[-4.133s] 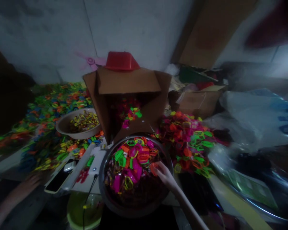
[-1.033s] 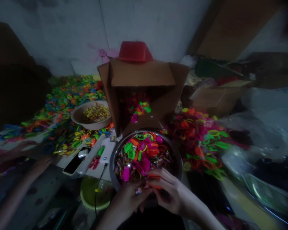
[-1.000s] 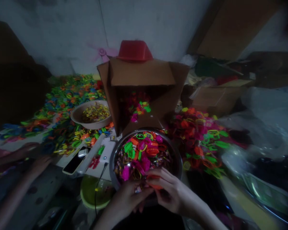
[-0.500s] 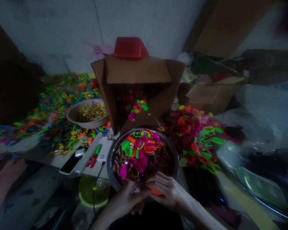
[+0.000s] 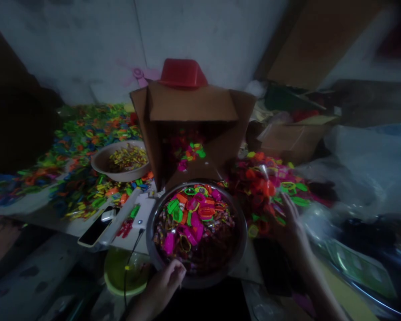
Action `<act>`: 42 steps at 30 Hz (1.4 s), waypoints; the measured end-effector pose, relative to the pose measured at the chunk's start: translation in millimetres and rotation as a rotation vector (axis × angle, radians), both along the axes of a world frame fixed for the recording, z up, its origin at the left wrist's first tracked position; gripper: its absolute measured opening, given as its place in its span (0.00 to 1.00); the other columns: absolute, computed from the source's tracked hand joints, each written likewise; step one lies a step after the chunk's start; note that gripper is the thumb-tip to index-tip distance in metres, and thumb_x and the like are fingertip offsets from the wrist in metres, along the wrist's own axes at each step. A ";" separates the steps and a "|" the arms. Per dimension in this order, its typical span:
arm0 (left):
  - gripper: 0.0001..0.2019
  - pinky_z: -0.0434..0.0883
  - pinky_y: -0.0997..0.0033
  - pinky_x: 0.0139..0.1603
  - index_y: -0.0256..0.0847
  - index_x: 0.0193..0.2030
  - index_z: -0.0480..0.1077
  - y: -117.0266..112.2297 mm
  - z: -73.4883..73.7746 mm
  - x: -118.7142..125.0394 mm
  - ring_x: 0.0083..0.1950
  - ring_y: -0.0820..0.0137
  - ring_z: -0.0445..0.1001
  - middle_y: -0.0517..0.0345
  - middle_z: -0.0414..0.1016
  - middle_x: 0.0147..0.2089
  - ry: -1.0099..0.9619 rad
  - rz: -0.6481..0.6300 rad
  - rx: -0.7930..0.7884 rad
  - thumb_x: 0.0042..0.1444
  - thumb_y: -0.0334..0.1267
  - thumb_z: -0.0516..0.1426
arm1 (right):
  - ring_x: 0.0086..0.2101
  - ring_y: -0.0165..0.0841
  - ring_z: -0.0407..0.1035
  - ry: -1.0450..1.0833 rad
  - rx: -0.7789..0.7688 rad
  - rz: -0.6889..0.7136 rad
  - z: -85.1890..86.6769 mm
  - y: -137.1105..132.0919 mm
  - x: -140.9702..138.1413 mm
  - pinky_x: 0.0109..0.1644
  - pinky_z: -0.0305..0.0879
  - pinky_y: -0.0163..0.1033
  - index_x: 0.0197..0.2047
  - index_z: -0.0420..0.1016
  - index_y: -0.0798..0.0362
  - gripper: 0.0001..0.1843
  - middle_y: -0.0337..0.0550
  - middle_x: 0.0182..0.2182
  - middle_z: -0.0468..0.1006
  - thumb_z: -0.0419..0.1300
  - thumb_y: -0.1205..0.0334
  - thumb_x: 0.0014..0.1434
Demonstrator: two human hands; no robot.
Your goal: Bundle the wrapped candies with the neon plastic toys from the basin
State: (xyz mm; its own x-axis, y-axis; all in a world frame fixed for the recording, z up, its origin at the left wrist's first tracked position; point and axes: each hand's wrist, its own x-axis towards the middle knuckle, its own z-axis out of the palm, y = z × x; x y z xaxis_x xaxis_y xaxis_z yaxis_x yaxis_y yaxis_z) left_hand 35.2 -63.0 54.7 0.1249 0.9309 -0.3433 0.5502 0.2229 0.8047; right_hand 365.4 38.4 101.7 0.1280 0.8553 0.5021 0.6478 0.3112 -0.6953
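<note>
A steel basin stands in front of me, with small wrapped pieces inside and bright pink, orange and green plastic pieces heaped on top. Some of these look like toy watch cases. My left hand is at the basin's near left rim, its fingers curled together; whatever they may hold is hidden. Off to the right, my right hand reaches to the near side of a pile of similar plastic pieces. Its fingers are smeared by motion, so their grip does not show.
Behind the basin, an open cardboard box carries a red tub. A pale bowl of yellow pieces, a phone and a green bowl are at left. Another person's arm shows at the left edge.
My hands were together over the basin's near rim, with an orange piece at the right one. The right hand has swung right to the pile; the left has shifted slightly left and down.
</note>
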 end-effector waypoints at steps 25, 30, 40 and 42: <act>0.14 0.70 0.69 0.52 0.44 0.43 0.72 -14.9 28.8 -3.9 0.48 0.63 0.76 0.55 0.79 0.45 -0.221 0.338 0.242 0.56 0.48 0.55 | 0.44 0.35 0.71 0.128 -0.343 0.727 -41.1 -32.0 -149.8 0.51 0.67 0.40 0.46 0.74 0.51 0.11 0.43 0.43 0.78 0.59 0.64 0.59; 0.13 0.73 0.67 0.48 0.42 0.42 0.73 -7.5 39.7 3.3 0.46 0.62 0.77 0.53 0.80 0.43 -0.243 0.345 0.333 0.54 0.46 0.58 | 0.44 0.35 0.71 0.226 -0.297 0.771 -18.6 -49.1 -142.7 0.51 0.67 0.40 0.48 0.72 0.53 0.12 0.45 0.43 0.78 0.58 0.62 0.60; 0.08 0.73 0.73 0.43 0.43 0.38 0.71 -9.6 41.4 7.0 0.40 0.67 0.78 0.59 0.80 0.37 -0.130 0.277 0.455 0.55 0.44 0.58 | 0.42 0.36 0.69 -0.170 0.148 0.609 0.1 -63.6 -146.4 0.51 0.61 0.46 0.55 0.69 0.47 0.17 0.42 0.42 0.78 0.54 0.68 0.63; 0.08 0.72 0.74 0.42 0.43 0.38 0.70 -9.2 40.9 6.7 0.40 0.68 0.78 0.59 0.80 0.37 -0.127 0.265 0.464 0.56 0.44 0.57 | 0.42 0.37 0.67 -0.197 0.203 0.604 2.8 -64.2 -147.0 0.50 0.60 0.46 0.55 0.68 0.48 0.18 0.42 0.41 0.78 0.55 0.69 0.62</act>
State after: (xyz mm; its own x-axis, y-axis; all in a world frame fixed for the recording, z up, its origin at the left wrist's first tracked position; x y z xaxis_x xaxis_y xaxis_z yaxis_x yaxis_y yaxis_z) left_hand 41.9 -72.2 95.7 -0.1208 0.9862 0.1129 0.4158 -0.0530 0.9079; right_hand 218.4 -25.8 104.5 -0.4543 0.6340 0.6259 0.4276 0.7715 -0.4711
